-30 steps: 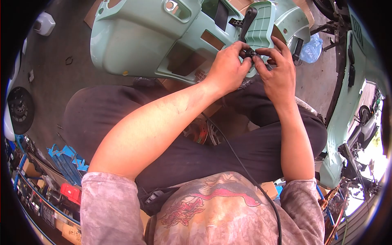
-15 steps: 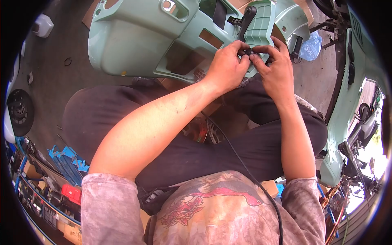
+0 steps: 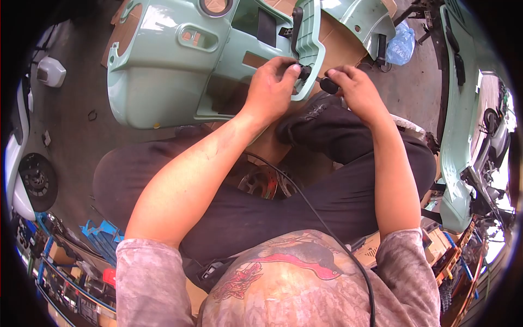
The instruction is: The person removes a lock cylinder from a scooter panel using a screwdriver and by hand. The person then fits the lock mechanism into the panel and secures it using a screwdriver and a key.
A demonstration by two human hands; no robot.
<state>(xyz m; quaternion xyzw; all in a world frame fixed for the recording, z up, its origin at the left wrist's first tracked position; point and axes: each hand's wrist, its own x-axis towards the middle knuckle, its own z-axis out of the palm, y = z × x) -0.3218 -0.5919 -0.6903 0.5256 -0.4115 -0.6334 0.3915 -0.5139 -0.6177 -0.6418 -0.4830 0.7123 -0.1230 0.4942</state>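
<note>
A large pale green plastic panel (image 3: 169, 76) lies in front of me, its inner side showing openings and ribs. At its right edge, my left hand (image 3: 272, 87) pinches a small black part (image 3: 304, 72) between thumb and fingers. Just to the right, my right hand (image 3: 354, 90) is closed on a black key (image 3: 329, 85) with a rounded head, whose thin shaft points towards the small black part. A black lever (image 3: 297, 30) stands on the panel above my left hand.
Beyond lie a curved green panel (image 3: 357, 24), cardboard (image 3: 338, 43) and a blue plastic bag (image 3: 400, 44). A long green panel (image 3: 455, 125) stands at the right. A wheel (image 3: 38, 182) and a white container (image 3: 51, 72) are at the left. A black cable (image 3: 321, 218) crosses my lap.
My hands have come apart, the right one drawing away with the black key now visible. The green panel and both hands sit further left in view.
</note>
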